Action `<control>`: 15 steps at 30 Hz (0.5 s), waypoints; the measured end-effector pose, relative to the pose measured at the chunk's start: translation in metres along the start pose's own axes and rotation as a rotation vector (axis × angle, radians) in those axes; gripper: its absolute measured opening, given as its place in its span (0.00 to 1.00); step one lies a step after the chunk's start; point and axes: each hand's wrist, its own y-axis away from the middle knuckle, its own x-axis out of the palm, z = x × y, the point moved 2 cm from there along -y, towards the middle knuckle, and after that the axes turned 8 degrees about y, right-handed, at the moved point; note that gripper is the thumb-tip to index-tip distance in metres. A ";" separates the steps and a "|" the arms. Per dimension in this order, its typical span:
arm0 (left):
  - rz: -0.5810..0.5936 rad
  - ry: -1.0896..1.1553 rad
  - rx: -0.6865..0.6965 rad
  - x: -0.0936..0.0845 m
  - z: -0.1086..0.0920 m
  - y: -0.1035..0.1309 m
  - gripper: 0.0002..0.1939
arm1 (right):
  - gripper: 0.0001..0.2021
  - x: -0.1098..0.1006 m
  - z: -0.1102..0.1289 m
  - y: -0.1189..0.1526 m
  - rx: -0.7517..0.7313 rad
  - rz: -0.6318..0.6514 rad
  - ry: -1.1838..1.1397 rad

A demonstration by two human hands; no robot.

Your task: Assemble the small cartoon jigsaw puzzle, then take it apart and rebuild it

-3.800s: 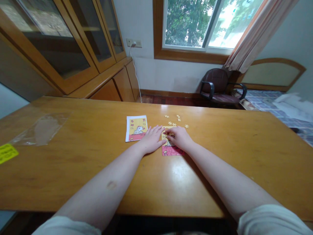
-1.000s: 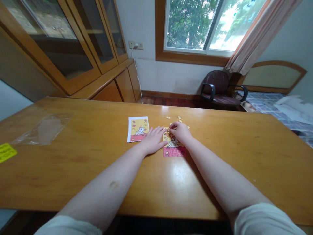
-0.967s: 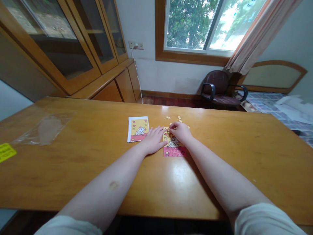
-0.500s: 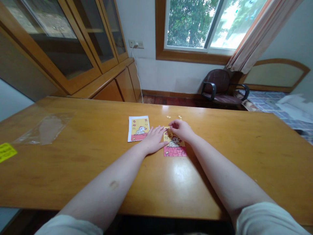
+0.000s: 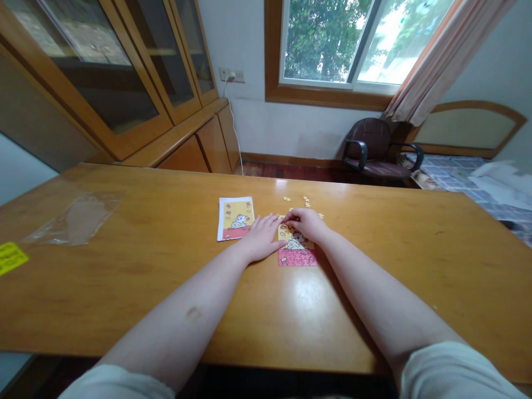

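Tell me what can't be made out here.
In the head view:
Puzzle, upper right: behind the right hand.
Whether it holds a piece: too small to tell.
Picture card, lower right corner: behind the left hand.
Yellow label: cut off by the frame's left edge.

Left sleeve and right sleeve pale whitish, softly creased. Forearms bare; small oval mark on left one. Left hand, right hand bare.

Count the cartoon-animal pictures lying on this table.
2: one on the white-edged card, the other on the partly covered jigsaw puzzle to its right. Another could be hidden, but none shows.
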 end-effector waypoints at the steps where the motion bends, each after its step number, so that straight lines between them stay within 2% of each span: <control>1: -0.003 -0.001 0.002 0.000 0.000 0.000 0.38 | 0.06 0.000 0.001 0.000 0.002 0.000 -0.003; 9: -0.004 -0.004 0.004 -0.001 -0.002 0.001 0.36 | 0.06 -0.004 0.008 0.000 0.021 0.001 0.023; 15: 0.002 -0.012 0.002 0.000 -0.001 0.000 0.37 | 0.07 -0.002 0.007 -0.001 -0.024 0.001 0.077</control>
